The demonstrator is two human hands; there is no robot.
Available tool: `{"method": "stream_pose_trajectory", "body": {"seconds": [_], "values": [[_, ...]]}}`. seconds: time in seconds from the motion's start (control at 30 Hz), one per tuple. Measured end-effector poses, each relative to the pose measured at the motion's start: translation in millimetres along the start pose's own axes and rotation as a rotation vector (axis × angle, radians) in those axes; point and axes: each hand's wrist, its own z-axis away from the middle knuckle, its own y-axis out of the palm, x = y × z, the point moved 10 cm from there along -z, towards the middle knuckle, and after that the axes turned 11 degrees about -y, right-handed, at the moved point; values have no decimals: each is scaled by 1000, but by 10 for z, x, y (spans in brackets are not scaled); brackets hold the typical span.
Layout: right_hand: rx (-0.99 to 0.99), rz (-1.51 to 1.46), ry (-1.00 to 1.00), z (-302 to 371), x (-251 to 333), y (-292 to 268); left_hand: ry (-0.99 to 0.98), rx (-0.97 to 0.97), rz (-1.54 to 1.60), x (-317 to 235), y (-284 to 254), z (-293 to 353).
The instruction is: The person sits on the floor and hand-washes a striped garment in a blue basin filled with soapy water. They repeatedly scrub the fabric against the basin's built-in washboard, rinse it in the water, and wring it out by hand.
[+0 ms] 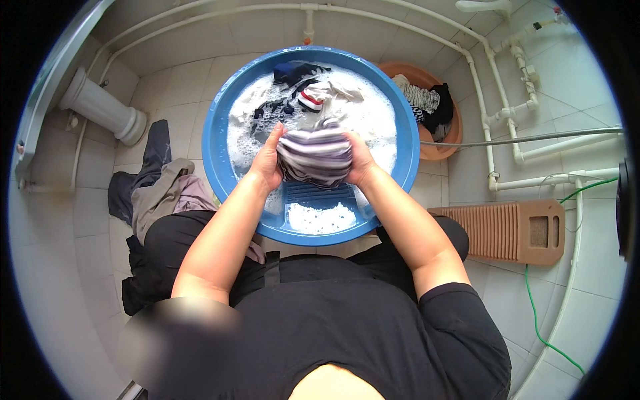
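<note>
Between my two hands is a bunched striped garment (315,155), grey, white and dark, somewhat blurred. My left hand (268,160) grips its left side, thumb upward. On the opposite side my right hand (360,159) is closed round the cloth. The garment is over the near half of a large blue basin (212,143) of white suds. Just below it, ridges of a blue washboard (320,193) show at the basin's near side. Dark and pale wet clothes (283,100) lie in the foam farther off, one with a red, white and black band (311,101).
An orange-brown basin (440,150) with clothes stands at the far right. A brown washboard (507,230) lies on the tiles by my right knee. Dark and beige clothes (157,187) are heaped at left. White pipes (490,120), a grey hose (520,139) and a green hose (533,300) run along the right.
</note>
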Motion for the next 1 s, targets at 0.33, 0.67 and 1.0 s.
{"method": "stream_pose_trajectory", "body": {"seconds": [0.33,0.67,1.0], "values": [[254,1268,-264,382,291,320,739,-234,-1352,-115,352,563],[98,1627,-419,-326,279,40,374,-542,-1533,-152,189,-201],[47,1580,-563,691,318,320,759,-81,-1209,-33,514,618]]}}
